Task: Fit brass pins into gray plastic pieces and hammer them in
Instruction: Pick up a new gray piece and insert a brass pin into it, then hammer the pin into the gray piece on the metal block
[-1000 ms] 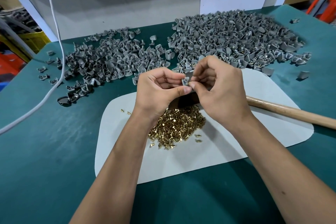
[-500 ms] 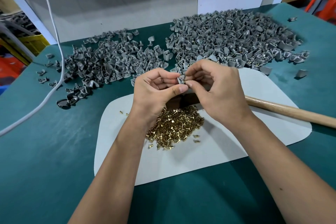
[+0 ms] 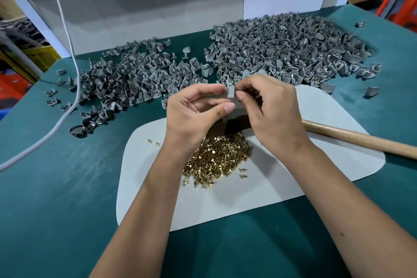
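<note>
Together, left hand (image 3: 194,115) and right hand (image 3: 273,110) fingers pinch one gray piece (image 3: 230,91).

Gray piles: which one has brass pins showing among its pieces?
The right pile, behind the right hand; brass glints among its pieces. The left pile shows none.

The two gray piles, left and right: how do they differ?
The right pile is larger and packed more densely than the left pile, which thins into scattered strays toward the white cable. Brass glints show among the right pile's near pieces; none is plain in the left pile. Both are the same gray plastic pieces on the green table.
</note>
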Action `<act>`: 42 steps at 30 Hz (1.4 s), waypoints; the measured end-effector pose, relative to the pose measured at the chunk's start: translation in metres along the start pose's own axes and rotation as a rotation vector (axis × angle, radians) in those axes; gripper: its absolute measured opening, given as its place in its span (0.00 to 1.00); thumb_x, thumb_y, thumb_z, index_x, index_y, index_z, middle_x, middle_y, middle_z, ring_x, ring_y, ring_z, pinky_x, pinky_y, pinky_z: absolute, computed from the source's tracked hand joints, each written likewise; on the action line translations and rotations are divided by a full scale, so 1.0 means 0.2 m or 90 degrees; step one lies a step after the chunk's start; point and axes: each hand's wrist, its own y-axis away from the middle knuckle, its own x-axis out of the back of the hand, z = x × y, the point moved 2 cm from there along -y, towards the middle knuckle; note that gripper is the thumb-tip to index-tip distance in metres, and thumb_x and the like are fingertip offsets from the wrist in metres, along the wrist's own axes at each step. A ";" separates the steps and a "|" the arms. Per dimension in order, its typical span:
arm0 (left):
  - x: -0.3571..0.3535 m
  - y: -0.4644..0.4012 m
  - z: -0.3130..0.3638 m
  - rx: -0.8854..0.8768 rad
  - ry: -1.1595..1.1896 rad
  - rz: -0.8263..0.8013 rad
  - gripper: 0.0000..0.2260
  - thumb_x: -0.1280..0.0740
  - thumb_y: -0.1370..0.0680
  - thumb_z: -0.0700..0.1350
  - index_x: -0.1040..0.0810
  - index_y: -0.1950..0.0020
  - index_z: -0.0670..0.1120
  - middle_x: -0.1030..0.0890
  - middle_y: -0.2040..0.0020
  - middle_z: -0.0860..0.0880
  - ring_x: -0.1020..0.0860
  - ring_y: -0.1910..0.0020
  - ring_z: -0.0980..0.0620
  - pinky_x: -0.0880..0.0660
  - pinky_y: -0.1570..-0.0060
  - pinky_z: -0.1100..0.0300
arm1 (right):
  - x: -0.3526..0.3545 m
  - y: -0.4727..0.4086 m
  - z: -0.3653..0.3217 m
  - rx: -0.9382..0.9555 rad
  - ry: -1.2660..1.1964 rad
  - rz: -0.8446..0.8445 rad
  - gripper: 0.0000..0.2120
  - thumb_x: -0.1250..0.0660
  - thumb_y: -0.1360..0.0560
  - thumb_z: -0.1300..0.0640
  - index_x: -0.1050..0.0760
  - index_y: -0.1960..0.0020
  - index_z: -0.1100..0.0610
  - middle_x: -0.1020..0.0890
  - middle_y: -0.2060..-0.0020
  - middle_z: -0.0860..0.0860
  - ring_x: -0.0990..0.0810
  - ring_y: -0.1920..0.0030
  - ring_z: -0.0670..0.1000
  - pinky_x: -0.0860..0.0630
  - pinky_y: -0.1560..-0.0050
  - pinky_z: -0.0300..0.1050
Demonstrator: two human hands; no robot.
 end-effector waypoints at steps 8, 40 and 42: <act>-0.08 0.02 -0.02 0.013 -0.014 0.050 0.12 0.23 0.29 0.30 0.15 0.47 0.36 0.13 0.52 0.41 0.13 0.51 0.43 0.18 0.44 0.43 | -0.01 0.00 0.00 -0.038 -0.015 0.002 0.03 0.32 0.21 0.62 0.19 0.50 0.61 0.18 0.57 0.52 0.21 0.55 0.51 0.24 0.52 0.44; -0.13 0.04 -0.01 -0.003 -0.138 0.087 0.14 0.23 0.30 0.30 0.15 0.53 0.47 0.13 0.57 0.51 0.14 0.58 0.54 0.17 0.51 0.60 | -0.02 0.00 -0.02 -0.117 0.047 -0.059 0.08 0.36 0.19 0.63 0.18 0.51 0.60 0.17 0.59 0.52 0.21 0.57 0.51 0.28 0.54 0.43; -0.13 0.04 -0.01 -0.015 -0.144 0.081 0.14 0.22 0.30 0.31 0.15 0.50 0.48 0.13 0.56 0.52 0.14 0.57 0.55 0.18 0.50 0.61 | 0.03 -0.01 -0.01 -0.114 0.027 -0.074 0.09 0.36 0.18 0.62 0.17 0.51 0.59 0.17 0.59 0.51 0.20 0.57 0.50 0.25 0.54 0.45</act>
